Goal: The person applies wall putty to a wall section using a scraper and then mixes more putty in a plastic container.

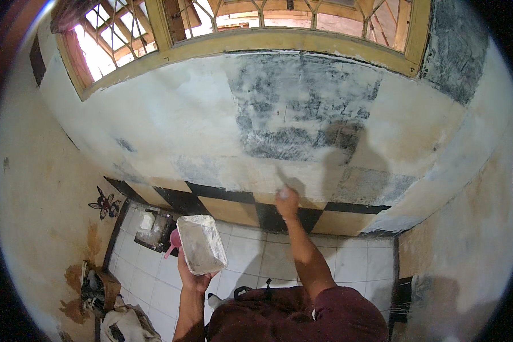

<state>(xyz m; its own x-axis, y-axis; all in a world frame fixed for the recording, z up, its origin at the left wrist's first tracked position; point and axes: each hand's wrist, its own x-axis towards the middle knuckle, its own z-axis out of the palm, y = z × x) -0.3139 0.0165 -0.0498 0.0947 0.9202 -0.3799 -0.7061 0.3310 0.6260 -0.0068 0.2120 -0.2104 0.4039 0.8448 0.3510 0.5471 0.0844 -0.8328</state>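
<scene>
My left hand (195, 272) holds a white rectangular container (202, 245), smeared with pale paste and grey inside. My right hand (286, 202) is closed on a tool, probably a scraper, held at the lower part of the wall (171, 119); its blade is hard to make out against its shadow. The wall is patched with white coating over dark mottled areas (302, 102), above a band of black and tan squares (228, 211). A pink dipper (173, 240) shows below and left of the container, partly hidden by it.
A yellow-framed window with grilles (279, 43) spans the top. On the tiled floor (239, 251) at the left lies a dark board or box with a white item (149, 227). A crate and pale cloth (125, 322) lie by the left wall. Side walls close in left and right.
</scene>
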